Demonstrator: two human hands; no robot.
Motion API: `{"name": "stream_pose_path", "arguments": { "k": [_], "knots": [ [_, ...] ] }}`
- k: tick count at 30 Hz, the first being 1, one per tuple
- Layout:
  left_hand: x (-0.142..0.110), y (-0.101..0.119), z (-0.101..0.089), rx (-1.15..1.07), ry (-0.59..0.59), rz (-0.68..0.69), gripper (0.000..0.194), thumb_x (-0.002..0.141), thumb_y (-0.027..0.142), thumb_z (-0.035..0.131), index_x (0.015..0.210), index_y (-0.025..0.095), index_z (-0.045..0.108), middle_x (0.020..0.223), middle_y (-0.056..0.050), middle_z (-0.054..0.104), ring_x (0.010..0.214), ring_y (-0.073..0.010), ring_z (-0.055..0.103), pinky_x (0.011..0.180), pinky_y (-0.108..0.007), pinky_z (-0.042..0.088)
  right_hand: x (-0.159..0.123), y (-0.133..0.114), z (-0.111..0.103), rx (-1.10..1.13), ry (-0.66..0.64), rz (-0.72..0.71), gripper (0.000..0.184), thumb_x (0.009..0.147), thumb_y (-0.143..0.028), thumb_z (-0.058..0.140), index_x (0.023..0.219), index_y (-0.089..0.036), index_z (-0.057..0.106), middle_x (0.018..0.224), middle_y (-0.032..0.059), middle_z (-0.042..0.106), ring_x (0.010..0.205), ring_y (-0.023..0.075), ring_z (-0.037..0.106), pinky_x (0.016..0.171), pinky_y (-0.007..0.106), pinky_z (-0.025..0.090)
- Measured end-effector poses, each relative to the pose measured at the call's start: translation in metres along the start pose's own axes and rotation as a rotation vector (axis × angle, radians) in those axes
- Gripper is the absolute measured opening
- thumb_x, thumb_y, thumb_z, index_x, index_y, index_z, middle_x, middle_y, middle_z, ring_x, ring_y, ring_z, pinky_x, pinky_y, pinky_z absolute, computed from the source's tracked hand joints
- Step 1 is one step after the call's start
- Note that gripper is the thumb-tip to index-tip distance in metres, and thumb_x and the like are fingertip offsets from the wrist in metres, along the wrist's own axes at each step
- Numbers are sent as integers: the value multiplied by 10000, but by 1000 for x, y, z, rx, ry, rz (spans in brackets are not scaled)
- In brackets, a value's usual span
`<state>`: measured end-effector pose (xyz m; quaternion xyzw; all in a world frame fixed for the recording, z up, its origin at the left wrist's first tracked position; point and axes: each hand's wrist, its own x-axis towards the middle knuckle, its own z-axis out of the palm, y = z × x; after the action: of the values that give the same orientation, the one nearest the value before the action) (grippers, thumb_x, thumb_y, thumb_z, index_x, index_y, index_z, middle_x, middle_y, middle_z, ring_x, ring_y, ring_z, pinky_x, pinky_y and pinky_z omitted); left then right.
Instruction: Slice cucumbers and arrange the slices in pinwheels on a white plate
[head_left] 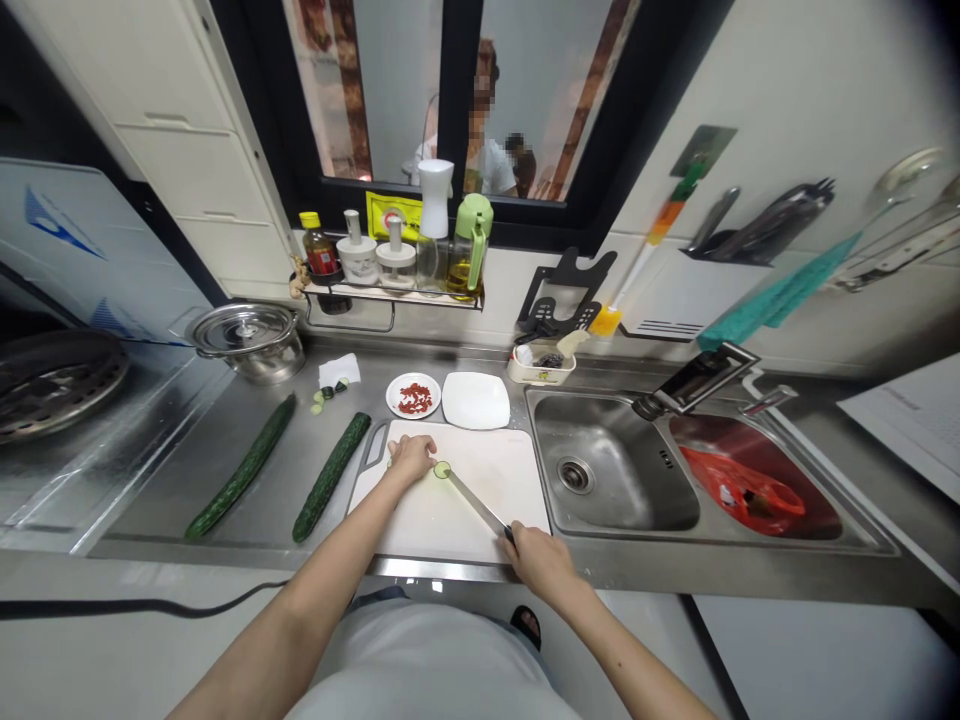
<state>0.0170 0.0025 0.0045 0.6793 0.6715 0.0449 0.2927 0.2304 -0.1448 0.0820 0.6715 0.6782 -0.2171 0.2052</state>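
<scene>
My left hand [409,457] rests curled on the white cutting board [487,500], its fingers closed over a small piece of cucumber [442,469] whose cut green face shows at the fingertips. My right hand [537,557] grips the handle of a knife [475,503] near the board's front right corner. The blade slants up and left, its tip touching the cucumber piece. Two whole cucumbers [244,466] [331,475] lie on the steel counter to the left of the board.
A small plate of red bits [413,395] and a bare white plate [475,401] sit behind the board. Cucumber ends [327,396] lie by a tissue. A double sink [611,470] with a red bag [742,492] is right; a steel pot [247,340] and condiment rack [397,265] stand behind.
</scene>
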Motion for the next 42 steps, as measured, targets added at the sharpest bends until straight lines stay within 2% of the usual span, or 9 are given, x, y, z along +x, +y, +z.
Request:
{"name": "stream_pose_path", "arguments": {
  "k": [18, 42],
  "knots": [
    [-1, 1, 0, -2, 16, 8, 155, 736, 242, 658, 891, 252, 665, 968, -22, 706, 1079, -263, 523, 936, -423, 285, 12, -9, -3, 7, 41, -25, 366, 950, -370, 365, 1097, -145, 615, 1047, 165, 690, 989, 281, 656, 776, 363, 462],
    [1, -1, 3, 5, 19, 6, 155, 730, 252, 666, 885, 255, 662, 972, -31, 705, 1111, -282, 513, 947, -436, 279, 30, 10, -11, -192, 133, -148, 328, 948, -304, 392, 1088, -122, 627, 999, 183, 702, 970, 272, 671, 761, 332, 489]
  ]
}}
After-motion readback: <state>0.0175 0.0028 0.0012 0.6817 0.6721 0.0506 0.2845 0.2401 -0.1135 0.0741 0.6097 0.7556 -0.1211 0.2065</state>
